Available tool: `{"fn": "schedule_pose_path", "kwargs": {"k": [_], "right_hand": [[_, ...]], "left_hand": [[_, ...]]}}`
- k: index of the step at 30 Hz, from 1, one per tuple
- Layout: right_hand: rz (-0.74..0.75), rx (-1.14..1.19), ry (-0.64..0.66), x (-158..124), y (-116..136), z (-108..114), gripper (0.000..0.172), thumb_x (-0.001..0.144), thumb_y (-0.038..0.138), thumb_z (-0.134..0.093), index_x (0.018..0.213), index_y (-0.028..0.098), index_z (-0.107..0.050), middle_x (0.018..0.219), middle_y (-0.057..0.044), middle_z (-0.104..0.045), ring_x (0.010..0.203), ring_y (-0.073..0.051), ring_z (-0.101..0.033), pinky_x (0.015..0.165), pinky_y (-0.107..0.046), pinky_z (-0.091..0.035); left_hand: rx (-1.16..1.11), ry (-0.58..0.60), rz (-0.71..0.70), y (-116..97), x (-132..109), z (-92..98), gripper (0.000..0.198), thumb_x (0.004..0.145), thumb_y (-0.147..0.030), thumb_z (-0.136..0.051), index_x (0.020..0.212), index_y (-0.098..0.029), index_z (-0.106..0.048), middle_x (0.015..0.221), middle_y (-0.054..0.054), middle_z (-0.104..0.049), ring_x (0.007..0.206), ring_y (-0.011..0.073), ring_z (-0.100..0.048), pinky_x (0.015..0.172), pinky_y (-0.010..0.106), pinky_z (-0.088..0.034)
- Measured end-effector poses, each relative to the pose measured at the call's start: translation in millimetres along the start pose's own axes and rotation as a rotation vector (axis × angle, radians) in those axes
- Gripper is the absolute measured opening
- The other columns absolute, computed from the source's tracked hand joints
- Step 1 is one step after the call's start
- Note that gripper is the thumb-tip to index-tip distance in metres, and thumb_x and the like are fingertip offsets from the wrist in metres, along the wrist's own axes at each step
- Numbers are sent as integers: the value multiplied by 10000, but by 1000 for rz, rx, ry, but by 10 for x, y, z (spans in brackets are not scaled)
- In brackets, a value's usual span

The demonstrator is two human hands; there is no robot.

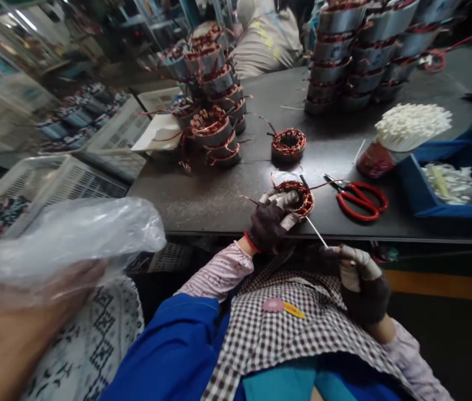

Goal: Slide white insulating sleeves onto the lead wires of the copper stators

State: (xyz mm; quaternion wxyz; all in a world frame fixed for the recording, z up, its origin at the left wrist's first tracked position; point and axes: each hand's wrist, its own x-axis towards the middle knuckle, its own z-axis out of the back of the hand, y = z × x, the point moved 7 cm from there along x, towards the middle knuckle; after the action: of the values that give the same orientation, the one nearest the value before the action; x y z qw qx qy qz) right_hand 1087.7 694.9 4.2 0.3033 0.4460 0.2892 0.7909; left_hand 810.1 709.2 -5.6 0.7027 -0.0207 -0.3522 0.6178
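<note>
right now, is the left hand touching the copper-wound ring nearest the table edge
Touching. The head view shows the left hand laid over the copper-wound ring, covering part of its rim.

- Wire-wound ring: coppery red-brown windings packed round an open middle, its left part hidden under the left hand.
- It lies at the front edge of the dark table, its opening facing up.
- Loose wire ends stick out from it, one thin and dark to the left, a reddish one reaching right; a short black piece stands out at its back.
- White stick: thin and straight, one end at the ring's front rim, the other at the fingertips of the right hand, slanting down past the table edge.
</note>
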Motion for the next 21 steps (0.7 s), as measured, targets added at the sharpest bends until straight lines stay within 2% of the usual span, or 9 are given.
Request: {"fn": "schedule_pose_path", "kwargs": {"k": [3,7,9,12,14,16,19,21], "right_hand": [[166,-105,13,65,199,-81,287,1210,216,-669,1428,288,-841,1173,-80,-959,1001,-277,-946,866,-402,-808],[67,-234,66,279,241,-276,272,1232,257,-633,1395,270,-850,1095,-87,-949,883,-264,-927,764,-363,-785],[75,-232,56,295,293,-276,284,1220,243,-634,1396,272,-854,1102,-90,-948,896,-269,-929,775,-369,-789],[139,-183,-12,184,373,-150,328,1177,180,-672,1438,284,-841,1142,-89,-950,967,-273,-940,839,-373,-800],[108,-180,-19,113,332,-115,304,1181,200,-683,1426,278,-844,1140,-90,-947,980,-275,-940,853,-385,-806],[51,-174,-3,114,232,-172,257,1209,263,-662,1374,262,-860,1112,-96,-939,956,-274,-935,835,-393,-807],[3,-121,38,260,61,-382,286,1218,329,-639,1329,243,-888,1147,-124,-941,990,-283,-937,864,-416,-818],[-30,-42,55,403,-45,-515,313,1208,361,-641,1319,238,-907,1212,-143,-943,1071,-301,-939,935,-462,-824]], "left_hand": [[49,44,-26,-20,-16,-2,417,1185,-321,-706,1559,-219,-858,1647,128,-856,1591,328,-776,1457,596,-572],[111,105,-17,-17,38,14,305,1169,-286,-739,1411,-223,-913,1626,121,-870,1548,343,-806,1427,609,-607],[106,89,5,-26,50,38,341,1159,-283,-756,1461,-205,-894,1592,127,-885,1541,345,-813,1411,616,-620],[53,65,34,-37,44,51,521,1141,-267,-787,1650,-160,-790,1381,114,-954,1490,328,-842,1393,597,-635],[26,67,52,-40,41,48,574,1134,-259,-799,1694,-142,-750,1307,104,-965,1472,324,-850,1401,591,-627],[7,73,71,-47,47,55,459,1151,-268,-780,1592,-146,-807,1336,117,-960,1507,339,-831,1431,602,-599],[-52,87,132,-57,61,70,270,1170,-311,-772,1385,-191,-882,1354,109,-958,1567,370,-786,1478,628,-550],[-157,82,221,-36,58,64,258,1149,-310,-814,1376,-213,-890,1362,90,-958,1529,364,-802,1460,622,-570]]}}
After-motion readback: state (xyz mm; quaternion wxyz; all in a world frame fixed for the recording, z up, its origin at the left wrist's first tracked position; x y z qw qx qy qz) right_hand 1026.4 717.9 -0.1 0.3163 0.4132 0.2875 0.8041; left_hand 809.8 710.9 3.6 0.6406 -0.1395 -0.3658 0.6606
